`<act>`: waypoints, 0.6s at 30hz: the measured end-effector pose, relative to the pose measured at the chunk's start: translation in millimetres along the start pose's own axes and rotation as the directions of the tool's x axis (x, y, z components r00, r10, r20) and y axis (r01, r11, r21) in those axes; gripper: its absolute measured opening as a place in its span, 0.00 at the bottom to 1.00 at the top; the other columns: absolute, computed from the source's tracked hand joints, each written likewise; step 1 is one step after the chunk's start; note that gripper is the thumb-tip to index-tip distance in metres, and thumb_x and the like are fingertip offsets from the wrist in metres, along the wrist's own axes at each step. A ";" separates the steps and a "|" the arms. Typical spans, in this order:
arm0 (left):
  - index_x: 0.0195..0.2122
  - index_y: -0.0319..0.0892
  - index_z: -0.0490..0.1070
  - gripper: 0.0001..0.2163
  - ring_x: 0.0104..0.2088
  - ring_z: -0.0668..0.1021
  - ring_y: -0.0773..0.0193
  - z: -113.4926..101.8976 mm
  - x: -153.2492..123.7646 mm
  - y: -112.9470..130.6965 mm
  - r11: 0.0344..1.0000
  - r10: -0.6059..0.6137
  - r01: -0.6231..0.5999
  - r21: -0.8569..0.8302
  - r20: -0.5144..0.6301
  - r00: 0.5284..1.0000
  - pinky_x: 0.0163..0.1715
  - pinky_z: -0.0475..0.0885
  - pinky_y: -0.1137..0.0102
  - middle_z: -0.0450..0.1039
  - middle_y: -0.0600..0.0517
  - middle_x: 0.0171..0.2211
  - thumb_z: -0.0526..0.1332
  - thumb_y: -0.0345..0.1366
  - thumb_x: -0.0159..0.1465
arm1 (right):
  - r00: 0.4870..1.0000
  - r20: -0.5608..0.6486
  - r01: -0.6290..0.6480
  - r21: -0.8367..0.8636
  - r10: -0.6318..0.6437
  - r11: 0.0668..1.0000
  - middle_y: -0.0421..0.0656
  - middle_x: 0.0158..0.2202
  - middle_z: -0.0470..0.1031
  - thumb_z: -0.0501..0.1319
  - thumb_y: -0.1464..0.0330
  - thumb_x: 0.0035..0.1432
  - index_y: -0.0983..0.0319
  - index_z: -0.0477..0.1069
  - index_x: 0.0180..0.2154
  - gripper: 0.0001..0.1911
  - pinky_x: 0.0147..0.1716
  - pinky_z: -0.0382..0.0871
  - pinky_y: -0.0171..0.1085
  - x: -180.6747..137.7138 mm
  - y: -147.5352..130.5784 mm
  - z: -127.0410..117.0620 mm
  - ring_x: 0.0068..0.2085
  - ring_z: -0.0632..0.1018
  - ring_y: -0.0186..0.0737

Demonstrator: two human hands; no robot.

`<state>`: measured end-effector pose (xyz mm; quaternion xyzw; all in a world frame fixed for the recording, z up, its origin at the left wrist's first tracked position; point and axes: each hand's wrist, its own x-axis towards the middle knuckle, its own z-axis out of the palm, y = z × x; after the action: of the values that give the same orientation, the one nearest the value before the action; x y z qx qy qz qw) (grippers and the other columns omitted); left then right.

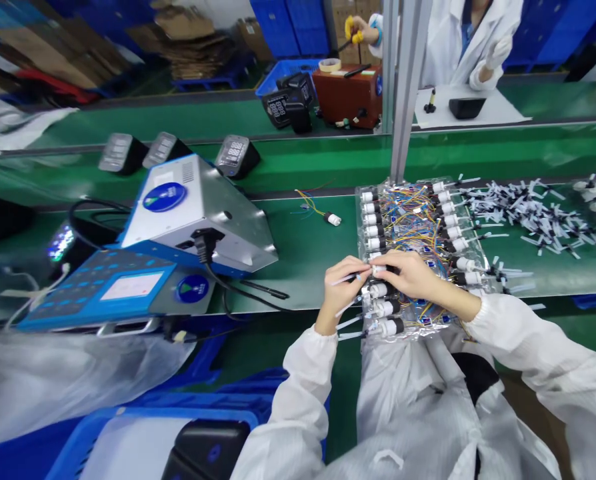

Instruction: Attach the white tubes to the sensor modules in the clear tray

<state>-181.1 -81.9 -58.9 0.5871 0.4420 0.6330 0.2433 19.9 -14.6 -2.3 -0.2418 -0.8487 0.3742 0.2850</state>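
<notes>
My left hand (pixel 345 287) is closed in a pinch on a thin black-and-white strip (pixel 347 277) at the left edge of a foil-covered tray. Beside it, my right hand (pixel 411 273) grips a white cylindrical part (pixel 377 269) in the tray's left row, its fingertips touching those of my left. The silvery tray (pixel 471 250) carries two rows of white cylinders with black sleeves, with a tangle of coloured wires (pixel 413 217) between them. Below my hands, several cylinders (pixel 384 308) have white strips sticking out to the left.
A loose wired cylinder (pixel 333 219) lies on the green bench left of the tray. Black-and-white strips (pixel 528 210) are heaped to the right. At left stand a grey-blue machine (pixel 238 227) and cables. A metal post (pixel 403 93) rises behind; a person in white (pixel 443 40) works opposite.
</notes>
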 end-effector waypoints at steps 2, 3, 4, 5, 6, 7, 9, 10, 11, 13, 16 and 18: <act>0.36 0.45 0.84 0.03 0.34 0.81 0.61 -1.5 -1.2 2.7 1.000 0.018 -0.018 0.015 0.003 1.000 0.37 0.75 0.64 0.82 0.48 0.31 0.74 0.34 0.61 | 0.999 0.021 0.044 -0.036 -0.043 0.998 0.47 0.48 0.84 0.64 0.67 0.68 0.59 0.81 0.52 0.13 0.52 0.75 0.42 -0.2 -1.6 -0.3 0.48 0.83 0.44; 0.36 0.45 0.84 0.02 0.34 0.81 0.61 -2.6 -1.5 3.6 0.999 0.025 -0.026 0.019 0.017 1.000 0.37 0.75 0.64 0.82 0.49 0.31 0.73 0.33 0.61 | 0.998 0.039 0.055 -0.042 -0.053 0.998 0.47 0.48 0.84 0.64 0.67 0.68 0.60 0.81 0.52 0.13 0.52 0.75 0.42 -0.2 -1.8 -0.2 0.48 0.83 0.43; 0.36 0.45 0.84 0.02 0.34 0.81 0.61 -3.9 -1.6 4.3 0.999 0.031 -0.031 0.023 0.034 0.999 0.37 0.75 0.64 0.82 0.49 0.31 0.73 0.33 0.62 | 0.997 0.051 0.059 -0.044 -0.056 0.997 0.47 0.48 0.84 0.64 0.68 0.68 0.60 0.80 0.52 0.13 0.52 0.75 0.42 -0.1 -1.4 0.0 0.48 0.83 0.43; 0.36 0.45 0.84 0.02 0.34 0.81 0.61 -5.2 -1.5 4.6 0.999 0.034 -0.035 0.029 0.053 0.998 0.37 0.75 0.64 0.82 0.49 0.31 0.73 0.33 0.62 | 0.997 0.059 0.058 -0.049 -0.055 0.997 0.47 0.48 0.84 0.64 0.68 0.68 0.60 0.80 0.52 0.13 0.52 0.75 0.42 0.0 -0.6 0.2 0.48 0.83 0.43; 0.36 0.45 0.84 0.02 0.35 0.81 0.61 -6.1 -1.3 4.7 0.999 0.034 -0.037 0.039 0.073 0.997 0.37 0.75 0.64 0.82 0.49 0.31 0.72 0.33 0.62 | 0.996 0.068 0.057 -0.057 -0.053 0.997 0.47 0.48 0.84 0.63 0.68 0.69 0.61 0.80 0.52 0.13 0.52 0.75 0.42 0.2 0.4 0.3 0.48 0.83 0.43; 0.36 0.45 0.84 0.02 0.35 0.81 0.61 -6.6 -1.2 4.7 0.998 0.033 -0.038 0.052 0.093 0.995 0.37 0.75 0.64 0.82 0.49 0.31 0.72 0.33 0.62 | 0.996 0.080 0.052 -0.071 -0.046 0.996 0.47 0.48 0.84 0.63 0.69 0.69 0.61 0.80 0.52 0.13 0.52 0.75 0.42 0.3 0.9 0.1 0.49 0.83 0.43; 0.36 0.44 0.84 0.02 0.35 0.81 0.61 -5.7 -1.9 5.1 0.996 0.031 -0.040 0.085 0.103 0.994 0.38 0.75 0.64 0.81 0.49 0.32 0.73 0.33 0.61 | 0.993 0.114 0.052 -0.131 -0.037 0.990 0.46 0.47 0.84 0.63 0.70 0.69 0.61 0.79 0.52 0.13 0.52 0.75 0.42 -0.1 -1.9 -2.2 0.49 0.82 0.43; 0.36 0.44 0.83 0.02 0.36 0.80 0.60 -4.4 -2.8 5.8 0.994 0.029 -0.039 0.100 0.097 0.995 0.39 0.75 0.64 0.81 0.49 0.32 0.73 0.33 0.61 | 0.990 0.131 0.068 -0.178 -0.044 0.982 0.47 0.48 0.84 0.63 0.71 0.68 0.61 0.79 0.52 0.13 0.53 0.75 0.43 -0.9 -6.6 -5.0 0.50 0.81 0.44; 0.36 0.44 0.83 0.03 0.36 0.80 0.60 -2.8 -3.9 7.0 0.993 0.023 -0.033 0.115 0.088 0.996 0.39 0.75 0.63 0.81 0.49 0.32 0.73 0.33 0.61 | 0.988 0.139 0.095 -0.232 -0.064 0.968 0.48 0.49 0.83 0.63 0.71 0.68 0.61 0.79 0.52 0.13 0.55 0.74 0.45 -2.7 -13.9 -9.4 0.52 0.80 0.46; 0.36 0.44 0.83 0.03 0.37 0.79 0.60 0.2 -6.4 10.3 0.989 0.006 -0.017 0.148 0.073 0.997 0.41 0.75 0.63 0.80 0.49 0.32 0.73 0.34 0.61 | 0.985 0.108 0.162 -0.327 -0.134 0.931 0.51 0.55 0.80 0.65 0.70 0.66 0.62 0.78 0.54 0.15 0.59 0.72 0.51 -10.0 -34.7 -25.1 0.58 0.77 0.50; 0.37 0.44 0.83 0.03 0.39 0.78 0.58 -0.8 -8.2 13.8 0.977 -0.006 -0.015 0.213 0.099 0.995 0.44 0.74 0.62 0.80 0.49 0.33 0.72 0.35 0.62 | 0.976 -0.068 0.166 -0.380 -0.206 0.910 0.51 0.59 0.77 0.65 0.67 0.66 0.60 0.76 0.56 0.17 0.63 0.69 0.56 -34.5 -62.4 -73.0 0.62 0.74 0.52; 0.40 0.45 0.83 0.06 0.42 0.78 0.57 -7.3 -8.0 11.7 0.971 -0.011 -0.016 0.237 0.112 0.994 0.47 0.73 0.61 0.81 0.48 0.35 0.72 0.35 0.61 | 0.957 -0.245 0.043 -0.413 -0.157 0.910 0.47 0.55 0.80 0.66 0.67 0.66 0.57 0.77 0.54 0.16 0.58 0.73 0.52 -60.1 -58.5 -120.4 0.56 0.79 0.49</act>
<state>-184.1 -96.3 -52.7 0.6471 0.4996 0.5418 0.1949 131.7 -27.6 91.8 -0.3003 -0.8715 0.1390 0.3620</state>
